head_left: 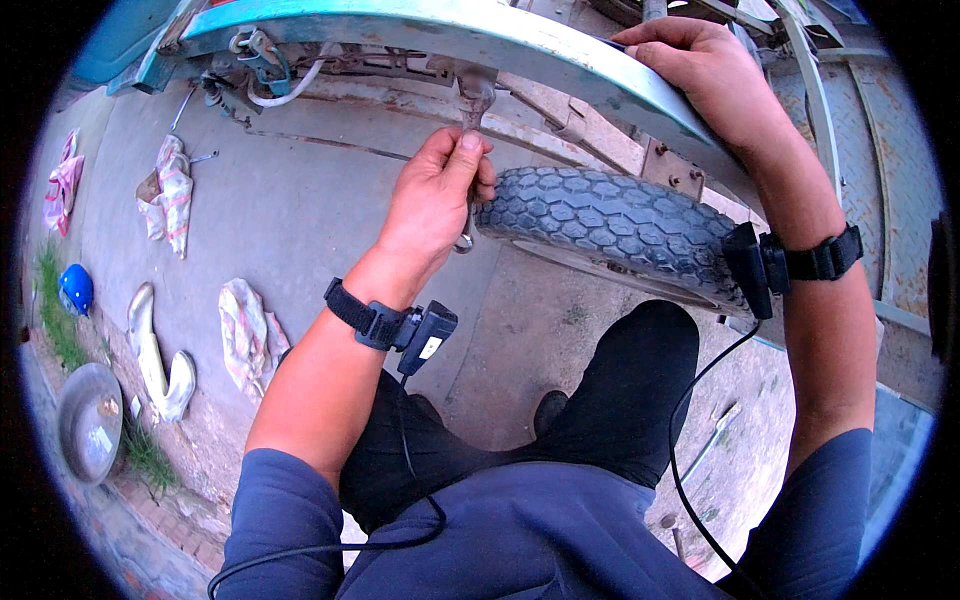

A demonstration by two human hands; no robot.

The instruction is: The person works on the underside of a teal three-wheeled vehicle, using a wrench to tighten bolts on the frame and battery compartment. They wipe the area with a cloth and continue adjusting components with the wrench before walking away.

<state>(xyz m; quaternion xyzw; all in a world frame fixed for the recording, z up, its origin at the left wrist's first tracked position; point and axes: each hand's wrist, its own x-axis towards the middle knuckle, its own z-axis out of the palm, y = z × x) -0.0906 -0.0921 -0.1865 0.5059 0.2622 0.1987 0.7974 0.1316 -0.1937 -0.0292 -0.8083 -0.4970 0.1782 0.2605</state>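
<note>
My left hand is closed around a metal wrench held upright. The wrench's upper end meets the underside of the turquoise frame rail, and its ring end shows below my fist. What the upper end sits on is hidden. My right hand lies over the rail's far edge, thumb and fingers bent together. A thin dark edge shows at those fingertips, too small to name. Just right of my left hand is a black treaded tyre, under the rail.
Bent metal rods and a white hose hang under the rail at left. On the ground lie crumpled cloths, a blue round object, a pale curved piece and a metal basin. Cables run from both wrist straps.
</note>
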